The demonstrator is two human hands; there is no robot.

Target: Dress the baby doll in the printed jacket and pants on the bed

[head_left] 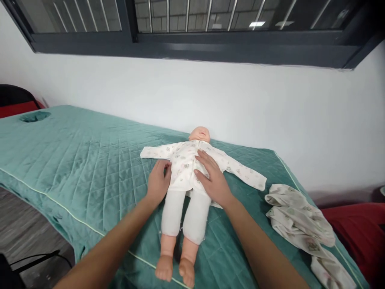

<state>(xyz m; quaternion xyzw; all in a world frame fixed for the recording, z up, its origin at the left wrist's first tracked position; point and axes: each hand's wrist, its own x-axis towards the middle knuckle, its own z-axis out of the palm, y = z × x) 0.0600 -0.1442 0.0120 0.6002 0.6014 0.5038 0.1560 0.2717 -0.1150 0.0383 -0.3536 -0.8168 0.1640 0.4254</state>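
Observation:
A baby doll [200, 133] lies on its back with its head towards the wall. It wears a long-sleeved white baby shirt [185, 166] with a small print, both sleeves spread out sideways. White covers the upper legs, while the lower legs and feet are bare. At the shirt's side edge, my left hand [159, 180] is closed, its fingers curled against the fabric; the fingertips are partly hidden. My right hand [214, 180] rests on the shirt front with its fingers stretched out and apart.
A green quilted cover [99, 160] with a hole at its far left lies over the bed. Crumpled printed clothing [300, 220] sits at the right. Behind are a white wall and a dark-framed window [192, 46]. A red item [357, 228] stands beyond the right edge.

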